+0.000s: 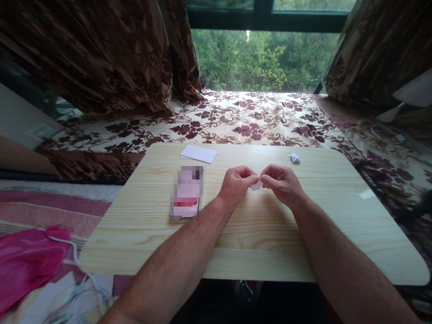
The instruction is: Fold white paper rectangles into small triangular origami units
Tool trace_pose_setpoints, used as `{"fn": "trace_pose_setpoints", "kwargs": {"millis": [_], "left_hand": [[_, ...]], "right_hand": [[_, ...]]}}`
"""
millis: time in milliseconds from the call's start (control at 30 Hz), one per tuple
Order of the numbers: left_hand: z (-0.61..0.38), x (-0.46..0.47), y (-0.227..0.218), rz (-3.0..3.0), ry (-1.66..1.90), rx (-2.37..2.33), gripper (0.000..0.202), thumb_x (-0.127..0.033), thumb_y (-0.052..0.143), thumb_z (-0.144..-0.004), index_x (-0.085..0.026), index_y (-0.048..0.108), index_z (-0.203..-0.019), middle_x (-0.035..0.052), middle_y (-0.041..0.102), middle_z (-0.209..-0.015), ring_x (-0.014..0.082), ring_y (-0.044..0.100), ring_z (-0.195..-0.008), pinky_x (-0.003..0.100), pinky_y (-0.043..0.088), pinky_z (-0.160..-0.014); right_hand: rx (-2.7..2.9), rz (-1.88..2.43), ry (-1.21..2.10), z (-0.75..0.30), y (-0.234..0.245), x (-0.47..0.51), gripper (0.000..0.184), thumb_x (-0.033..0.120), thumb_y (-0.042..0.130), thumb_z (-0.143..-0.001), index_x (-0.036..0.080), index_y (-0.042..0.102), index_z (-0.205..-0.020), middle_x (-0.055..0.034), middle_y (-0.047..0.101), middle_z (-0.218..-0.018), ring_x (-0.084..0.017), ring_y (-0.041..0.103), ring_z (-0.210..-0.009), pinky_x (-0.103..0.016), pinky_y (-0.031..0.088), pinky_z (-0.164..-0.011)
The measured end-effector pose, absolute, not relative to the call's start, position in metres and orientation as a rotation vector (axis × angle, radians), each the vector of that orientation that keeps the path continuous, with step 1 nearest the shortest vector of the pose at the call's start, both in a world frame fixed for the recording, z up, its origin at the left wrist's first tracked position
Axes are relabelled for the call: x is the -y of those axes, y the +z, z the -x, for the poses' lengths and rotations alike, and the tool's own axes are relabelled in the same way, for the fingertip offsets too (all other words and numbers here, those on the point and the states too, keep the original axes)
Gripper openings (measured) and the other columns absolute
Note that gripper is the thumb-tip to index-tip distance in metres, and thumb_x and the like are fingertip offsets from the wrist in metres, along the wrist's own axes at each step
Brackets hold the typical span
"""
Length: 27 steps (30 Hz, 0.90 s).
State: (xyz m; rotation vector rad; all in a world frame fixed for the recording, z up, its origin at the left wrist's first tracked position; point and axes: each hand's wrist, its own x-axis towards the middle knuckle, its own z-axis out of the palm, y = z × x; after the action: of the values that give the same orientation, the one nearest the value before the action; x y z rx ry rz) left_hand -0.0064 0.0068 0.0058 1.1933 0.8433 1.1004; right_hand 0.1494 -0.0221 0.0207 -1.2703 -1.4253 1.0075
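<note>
A small piece of white paper (256,185) is pinched between my two hands, above the middle of the wooden table (256,243). My left hand (238,183) grips its left side between thumb and fingers. On the other side, my right hand (281,182) holds it the same way, the fingertips of both hands almost touching. Most of the paper is hidden by the fingers, so its exact shape cannot be made out. Behind my right hand lies a small folded white paper piece (294,158).
A stack of white paper sheets (199,154) lies at the table's back left, with a blurred pink phone (187,192) in front of it. A pale patch (367,194) marks the right side. Beyond the table are a flowered cloth (249,128) and curtains (128,54).
</note>
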Motion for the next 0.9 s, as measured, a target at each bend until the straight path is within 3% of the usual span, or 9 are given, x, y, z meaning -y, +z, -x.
{"fn": "trace_pose_setpoints", "kwargs": {"millis": [233, 500, 900], "left_hand": [[0.007, -0.009, 0.006, -1.357, 1.117, -0.957, 0.021, -0.033, 0.071, -0.076, -0.014, 0.067, -0.068, 0.0002, 0.060, -0.061, 0.0106, 0.051, -0.057, 0.024, 0.039, -0.056], [0.006, -0.011, 0.002, -1.278, 1.171, -0.913, 0.015, -0.027, 0.070, -0.075, -0.015, 0.063, -0.070, -0.0016, 0.058, -0.064, 0.0098, 0.050, -0.059, 0.023, 0.039, -0.057], [0.006, -0.005, 0.008, -0.995, 0.918, -0.564, 0.022, -0.033, 0.073, -0.076, -0.014, 0.062, -0.075, 0.0031, 0.065, -0.068, 0.0137, 0.062, -0.062, 0.026, 0.045, -0.063]], "right_hand": [[1.341, 1.334, 0.939, -0.151, 0.018, 0.019, 0.010, 0.024, 0.066, -0.075, 0.016, 0.063, -0.071, 0.0016, 0.059, -0.059, -0.011, 0.052, -0.054, -0.025, 0.037, -0.052], [1.339, 1.296, 0.973, -0.148, 0.016, 0.020, 0.015, 0.027, 0.071, -0.076, 0.016, 0.062, -0.070, 0.0014, 0.060, -0.060, -0.011, 0.052, -0.054, -0.025, 0.040, -0.053], [1.376, 1.075, 1.190, -0.148, 0.027, 0.026, 0.022, 0.035, 0.072, -0.079, 0.017, 0.061, -0.073, 0.0020, 0.058, -0.062, -0.011, 0.053, -0.058, -0.026, 0.045, -0.056]]}}
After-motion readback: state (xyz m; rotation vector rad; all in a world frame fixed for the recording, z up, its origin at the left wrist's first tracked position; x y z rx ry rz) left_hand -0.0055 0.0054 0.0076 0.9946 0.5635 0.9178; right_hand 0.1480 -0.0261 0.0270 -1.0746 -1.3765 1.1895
